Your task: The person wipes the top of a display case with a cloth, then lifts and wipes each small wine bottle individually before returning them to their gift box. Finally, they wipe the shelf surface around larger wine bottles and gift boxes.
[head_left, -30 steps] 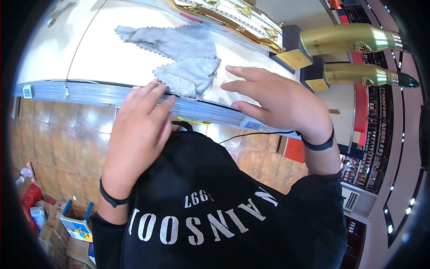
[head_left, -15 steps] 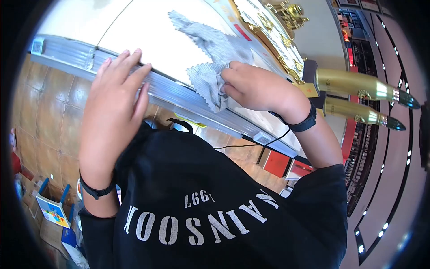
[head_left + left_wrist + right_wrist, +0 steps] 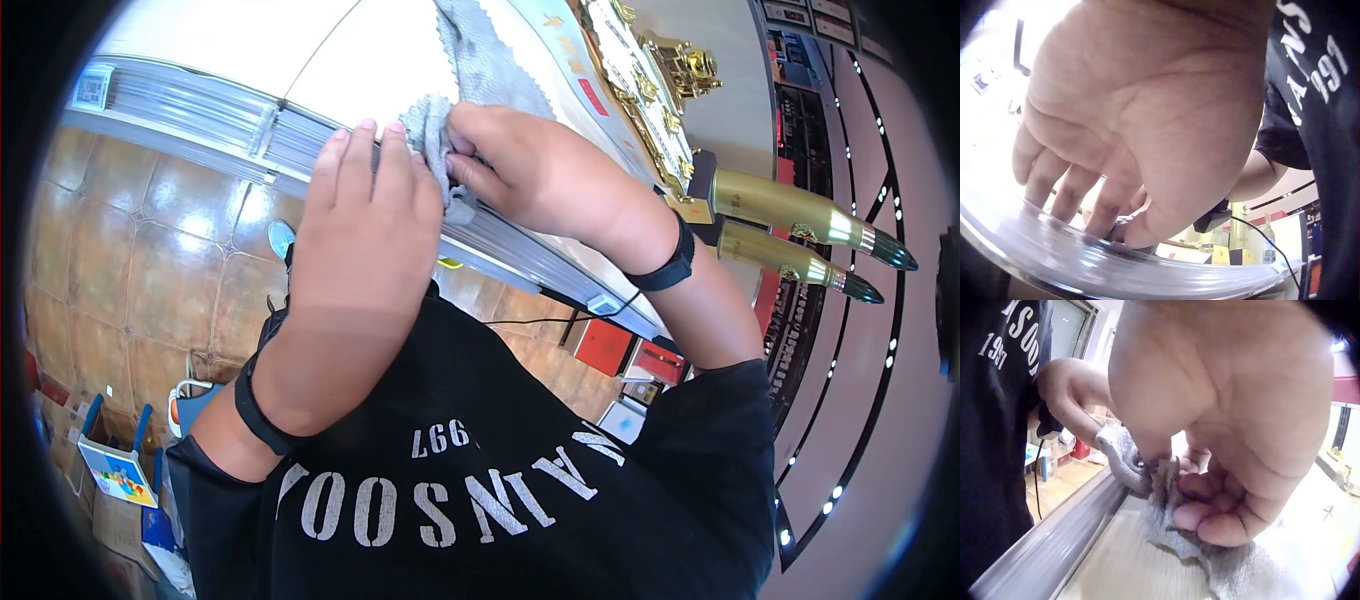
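Observation:
A grey textured cloth with zigzag edges lies on the white counter top, bunched up at the counter's front edge. My right hand grips the bunched part, thumb and curled fingers round the cloth in the right wrist view. Up against it from the other side comes my left hand, back upward and fingers mostly straight over the front edge. Its thumb is hidden in the head view. In the left wrist view, a dark fold of the cloth shows between that thumb and the index finger.
A clear ribbed strip with a price tag runs along the counter's front. Two gold shell-shaped ornaments and a gilded frame stand at the right. A black cable hangs below. Cartons and a blue-legged stool stand on the tiled floor.
My right hand has come down onto the cloth, gripped it and bunched it. My left hand first drew away leftward, then came back right to the cloth. The head view has turned.

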The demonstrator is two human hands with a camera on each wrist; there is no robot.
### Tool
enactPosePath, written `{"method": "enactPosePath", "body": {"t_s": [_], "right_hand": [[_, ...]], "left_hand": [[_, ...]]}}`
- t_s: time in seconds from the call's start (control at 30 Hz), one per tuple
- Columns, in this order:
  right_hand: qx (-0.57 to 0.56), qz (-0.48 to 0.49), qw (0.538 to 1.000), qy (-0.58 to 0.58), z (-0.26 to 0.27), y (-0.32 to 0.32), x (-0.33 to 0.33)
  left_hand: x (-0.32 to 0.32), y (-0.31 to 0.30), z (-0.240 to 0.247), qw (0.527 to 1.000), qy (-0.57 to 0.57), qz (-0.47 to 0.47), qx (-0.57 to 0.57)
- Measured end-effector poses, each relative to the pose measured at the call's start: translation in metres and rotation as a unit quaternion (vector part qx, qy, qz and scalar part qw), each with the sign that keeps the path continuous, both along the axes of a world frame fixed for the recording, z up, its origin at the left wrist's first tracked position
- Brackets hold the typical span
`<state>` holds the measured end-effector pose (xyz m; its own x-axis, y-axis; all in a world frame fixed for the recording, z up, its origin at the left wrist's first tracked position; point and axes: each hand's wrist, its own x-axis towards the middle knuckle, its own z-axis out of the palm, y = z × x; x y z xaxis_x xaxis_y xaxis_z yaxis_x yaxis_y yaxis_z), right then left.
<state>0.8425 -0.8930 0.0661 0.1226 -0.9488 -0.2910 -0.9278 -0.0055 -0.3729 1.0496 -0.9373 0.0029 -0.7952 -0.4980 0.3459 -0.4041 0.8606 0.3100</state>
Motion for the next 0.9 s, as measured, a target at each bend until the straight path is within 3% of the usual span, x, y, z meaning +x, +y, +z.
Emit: {"method": "enactPosePath", "body": {"t_s": [0.17,0.33,0.43,0.6,0.73,0.9], "right_hand": [[0.116,-0.118,0.985,0.054,0.011,0.007,-0.005],[0.189,-0.215,0.942,0.174,0.012,0.009,-0.035],[0.01,-0.142,0.959,0.244,0.001,0.003,-0.051],[0.015,-0.211,0.942,0.26,-0.008,-0.034,-0.049],[-0.032,-0.179,0.945,0.272,-0.016,-0.059,-0.039],[-0.128,-0.086,0.967,0.202,-0.019,-0.1,-0.023]], "left_hand": [[0.0,-0.003,-0.01,1.0,0.021,-0.004,0.007],[0.006,-0.018,0.007,0.997,-0.054,-0.053,0.037],[0.007,-0.022,0.008,0.995,-0.067,-0.074,0.026],[0.008,-0.023,0.006,0.992,-0.088,-0.087,0.0],[0.012,-0.023,0.004,0.992,-0.08,-0.091,-0.031],[0.013,-0.02,0.002,0.992,-0.079,-0.092,-0.035]]}}
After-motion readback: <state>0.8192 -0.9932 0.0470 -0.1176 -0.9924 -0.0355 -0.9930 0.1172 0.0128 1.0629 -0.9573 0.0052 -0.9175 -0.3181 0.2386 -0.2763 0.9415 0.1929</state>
